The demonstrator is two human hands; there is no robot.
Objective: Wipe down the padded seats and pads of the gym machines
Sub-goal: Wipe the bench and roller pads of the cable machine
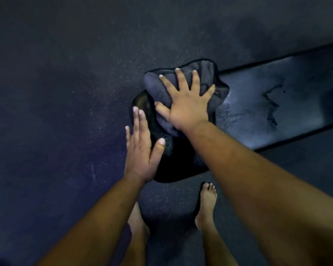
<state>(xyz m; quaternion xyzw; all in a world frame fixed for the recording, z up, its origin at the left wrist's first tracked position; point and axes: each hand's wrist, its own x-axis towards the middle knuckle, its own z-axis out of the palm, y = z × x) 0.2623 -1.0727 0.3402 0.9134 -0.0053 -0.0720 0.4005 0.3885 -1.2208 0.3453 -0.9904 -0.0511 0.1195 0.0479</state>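
A bunched cloth (185, 87) is dark grey-purple with a thin black edging. It lies on a glossy black seat pad (173, 158), beside a long bench pad (277, 106) that is black with a pale bluish sheen and dark, jagged wet streaks across its middle. The floor (65, 93) beneath is dark navy, flecked all over with tiny pale speckles.

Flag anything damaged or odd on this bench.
The long dark padded bench bears a jagged dark mark on its surface, right of the crumpled grey cloth; tear or wet streak, I cannot tell.
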